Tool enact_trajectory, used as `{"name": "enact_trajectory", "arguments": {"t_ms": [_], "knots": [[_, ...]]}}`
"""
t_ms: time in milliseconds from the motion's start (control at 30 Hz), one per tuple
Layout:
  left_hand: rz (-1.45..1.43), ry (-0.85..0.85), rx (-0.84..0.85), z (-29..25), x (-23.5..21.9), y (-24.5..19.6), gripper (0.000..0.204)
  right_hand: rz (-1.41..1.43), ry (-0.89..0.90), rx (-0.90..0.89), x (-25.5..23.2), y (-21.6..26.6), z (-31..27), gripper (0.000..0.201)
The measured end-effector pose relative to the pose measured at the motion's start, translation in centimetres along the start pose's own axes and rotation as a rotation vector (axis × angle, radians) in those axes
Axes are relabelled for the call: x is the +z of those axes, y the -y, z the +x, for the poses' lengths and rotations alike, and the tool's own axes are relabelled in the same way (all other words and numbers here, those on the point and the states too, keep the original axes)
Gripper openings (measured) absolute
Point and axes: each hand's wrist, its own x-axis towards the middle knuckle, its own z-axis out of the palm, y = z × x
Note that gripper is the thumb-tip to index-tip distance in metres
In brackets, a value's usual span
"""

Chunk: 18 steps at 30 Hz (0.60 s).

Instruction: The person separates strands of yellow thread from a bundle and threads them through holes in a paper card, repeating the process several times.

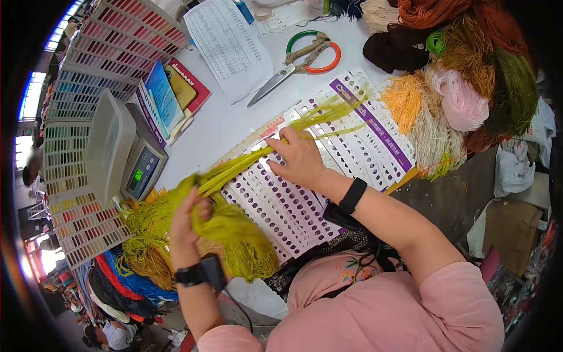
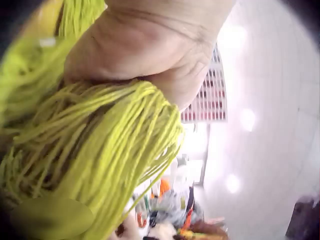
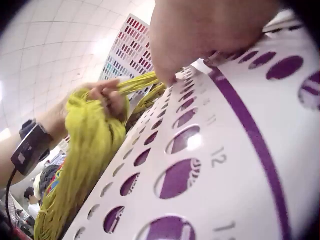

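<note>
A long bundle of yellow-green thread (image 1: 234, 167) stretches between the two hands over white punched cards (image 1: 275, 205). The left hand (image 1: 190, 220) grips the thick part of the bundle, with loops (image 1: 252, 252) draped beside it; in the left wrist view strands (image 2: 125, 145) hang from under the palm (image 2: 145, 55). Farther right, the right hand (image 1: 299, 155) pinches the thread where it crosses the cards, and loose ends fan out past it. In the right wrist view the right hand (image 3: 205, 35) is low over the card holes, its fingertips partly hidden.
Scissors (image 1: 305, 58) and a printed sheet (image 1: 229, 47) lie beyond the cards. At the left stand a digital scale (image 1: 145, 170) with a clear tray (image 1: 108, 146) and colour sample boards (image 1: 82, 123). Thread skeins (image 1: 463, 97) are heaped at the right.
</note>
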Motion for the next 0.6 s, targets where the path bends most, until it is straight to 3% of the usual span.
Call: {"name": "enact_trajectory", "arguments": {"t_ms": [33, 67, 167, 267, 333, 400, 500, 567, 600], "knots": [[-0.125, 0.020, 0.012, -0.8, -3.1, -0.3, 0.023, -0.021, -0.010, -0.017, 0.1, 0.0, 0.0, 0.037], [-0.193, 0.012, 0.059, -1.9, -5.9, -1.0, 0.022, 0.090, 0.030, 0.086, 0.5, 0.2, -0.2, 0.035], [-0.393, 0.120, 0.192, -5.3, -13.6, -3.8, 0.019, -0.028, 0.008, -0.021, 0.2, 0.1, 0.1, 0.034], [-0.379, -0.046, 0.374, -7.6, -12.9, -6.4, 0.017, -0.029, 0.013, -0.018, 0.2, 0.4, 0.0, 0.031], [-0.502, -0.200, 0.473, -6.5, -17.0, -7.6, 0.014, -0.037, 0.043, -0.015, 0.2, 0.4, 0.0, 0.031], [-0.533, -0.385, 0.587, -6.7, -18.1, -7.9, 0.013, -0.046, 0.052, -0.019, 0.0, 0.7, 0.0, 0.031], [-0.219, -0.251, 0.596, -7.7, -11.5, -5.1, 0.026, -0.040, 0.073, -0.016, -0.1, 1.0, 0.1, 0.033], [-0.070, -0.417, 0.594, -7.1, -6.8, -4.3, 0.041, -0.017, 0.069, -0.008, 0.1, 1.1, 0.5, 0.035], [-0.087, -0.428, 0.611, -7.4, -7.6, -4.5, 0.041, 0.034, 0.078, 0.002, 0.3, 1.2, 1.0, 0.037]]}}
